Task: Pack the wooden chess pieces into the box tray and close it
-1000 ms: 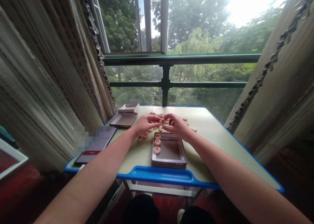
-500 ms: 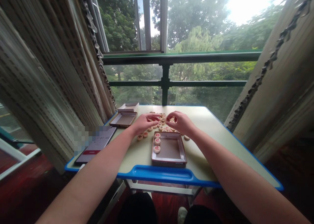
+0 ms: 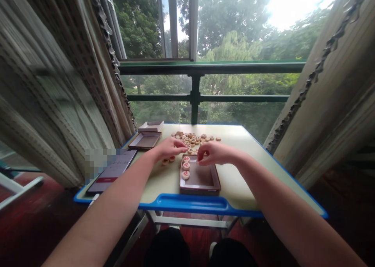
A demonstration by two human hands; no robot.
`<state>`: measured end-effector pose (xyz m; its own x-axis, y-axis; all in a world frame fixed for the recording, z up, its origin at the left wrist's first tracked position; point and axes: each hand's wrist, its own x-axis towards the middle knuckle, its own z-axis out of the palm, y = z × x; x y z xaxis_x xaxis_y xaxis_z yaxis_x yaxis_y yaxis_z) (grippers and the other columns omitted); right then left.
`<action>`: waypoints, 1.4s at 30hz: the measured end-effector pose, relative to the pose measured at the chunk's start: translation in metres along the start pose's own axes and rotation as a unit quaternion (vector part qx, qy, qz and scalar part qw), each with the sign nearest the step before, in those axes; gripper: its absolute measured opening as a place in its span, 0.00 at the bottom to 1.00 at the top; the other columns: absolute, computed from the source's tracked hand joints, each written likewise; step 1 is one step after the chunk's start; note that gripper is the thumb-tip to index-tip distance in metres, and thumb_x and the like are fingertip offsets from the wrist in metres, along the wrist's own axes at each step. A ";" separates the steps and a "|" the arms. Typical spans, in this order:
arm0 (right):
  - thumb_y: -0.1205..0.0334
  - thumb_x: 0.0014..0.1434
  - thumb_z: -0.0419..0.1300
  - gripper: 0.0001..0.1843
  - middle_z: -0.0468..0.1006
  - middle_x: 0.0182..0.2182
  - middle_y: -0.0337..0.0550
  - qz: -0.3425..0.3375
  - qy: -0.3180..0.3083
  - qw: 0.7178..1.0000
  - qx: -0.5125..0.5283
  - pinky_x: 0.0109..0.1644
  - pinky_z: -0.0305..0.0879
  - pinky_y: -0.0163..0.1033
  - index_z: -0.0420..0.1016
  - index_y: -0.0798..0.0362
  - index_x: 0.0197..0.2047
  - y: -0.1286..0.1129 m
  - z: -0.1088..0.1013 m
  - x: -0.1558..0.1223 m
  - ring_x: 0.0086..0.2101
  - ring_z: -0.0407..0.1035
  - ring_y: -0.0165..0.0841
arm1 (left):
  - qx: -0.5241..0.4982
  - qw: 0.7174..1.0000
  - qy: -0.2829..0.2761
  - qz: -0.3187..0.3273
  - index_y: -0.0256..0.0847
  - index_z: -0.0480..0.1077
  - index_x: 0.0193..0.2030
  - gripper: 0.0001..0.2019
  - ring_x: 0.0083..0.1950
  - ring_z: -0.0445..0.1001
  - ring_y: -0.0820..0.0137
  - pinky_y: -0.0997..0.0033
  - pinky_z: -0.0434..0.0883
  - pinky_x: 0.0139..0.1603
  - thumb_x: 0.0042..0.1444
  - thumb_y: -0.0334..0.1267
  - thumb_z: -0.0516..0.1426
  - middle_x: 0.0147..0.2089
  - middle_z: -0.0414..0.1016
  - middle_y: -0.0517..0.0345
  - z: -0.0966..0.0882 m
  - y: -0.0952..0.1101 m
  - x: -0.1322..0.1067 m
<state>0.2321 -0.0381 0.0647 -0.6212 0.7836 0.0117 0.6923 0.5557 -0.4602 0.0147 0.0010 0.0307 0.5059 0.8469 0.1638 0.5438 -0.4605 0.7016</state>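
From afar I see the desk [image 3: 231,189] first; with its near tray [image 3: 205,179] as clock centre, a blue rim [image 3: 191,206] borders it at 6 o'clock. A screen device [image 3: 117,169] lies toward 9. The near tray sits low in the middle, probably so both hands reach it. My right hand [image 3: 218,153] curls over its 12 o'clock end, fingertips drawn together; I cannot tell whether they pinch a piece (my knuckles block the view). My left hand [image 3: 170,146] hangs at 11, loosely bent, its hold equally unreadable. Loose pieces [image 3: 192,141] crowd 12; three red-marked pieces [image 3: 186,166] line the tray's 9-to-11 side, presumably faced up for reading. Raised walls bound my fingers; sideways room is widest toward 3.
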 end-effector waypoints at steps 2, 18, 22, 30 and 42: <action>0.62 0.43 0.64 0.07 0.76 0.26 0.35 -0.045 -0.018 0.999 -0.011 0.24 0.56 0.30 0.77 0.51 0.29 -0.010 0.004 -0.004 0.23 0.64 0.25 | -0.008 1.000 -0.009 0.000 0.35 0.77 0.36 0.17 0.27 0.69 0.72 0.76 0.65 0.27 0.47 0.47 0.58 0.29 0.77 0.56 0.000 0.000 0.000; 0.65 0.49 0.60 0.03 0.76 0.31 0.41 -0.184 0.034 0.980 -0.073 0.35 0.63 0.33 0.76 0.52 0.29 -0.027 0.037 0.000 0.30 0.69 0.29 | 0.010 0.999 0.031 -0.008 0.32 0.76 0.32 0.18 0.21 0.61 0.77 0.79 0.57 0.19 0.46 0.48 0.57 0.22 0.70 0.59 0.003 -0.003 0.001; 0.64 0.48 0.61 0.05 0.76 0.32 0.41 -0.173 0.035 0.980 -0.094 0.33 0.61 0.33 0.76 0.51 0.31 -0.031 0.037 -0.001 0.30 0.69 0.30 | 0.033 0.999 0.036 0.013 0.32 0.77 0.32 0.18 0.23 0.63 0.76 0.78 0.58 0.22 0.47 0.47 0.57 0.22 0.71 0.58 0.001 -0.002 0.001; 0.61 0.49 0.61 0.05 0.74 0.32 0.41 -0.168 0.030 0.978 -0.121 0.30 0.57 0.33 0.76 0.51 0.31 -0.030 0.039 0.002 0.28 0.66 0.28 | 0.040 0.999 0.033 0.012 0.32 0.77 0.33 0.18 0.28 0.68 0.72 0.76 0.63 0.28 0.47 0.48 0.57 0.26 0.75 0.55 0.000 0.000 0.001; 0.59 0.49 0.62 0.08 0.74 0.33 0.42 -0.171 0.038 0.975 -0.138 0.30 0.56 0.32 0.76 0.52 0.33 -0.029 0.040 0.001 0.29 0.66 0.29 | 0.035 0.999 0.017 0.007 0.32 0.77 0.34 0.17 0.25 0.66 0.74 0.77 0.60 0.23 0.47 0.46 0.56 0.26 0.74 0.56 0.003 -0.003 0.003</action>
<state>0.1968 -0.0642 0.0421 -0.8106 0.5526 0.1937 0.5293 0.8330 -0.1610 0.0165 0.0041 0.0272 0.4910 0.8484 0.1978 0.5835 -0.4889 0.6485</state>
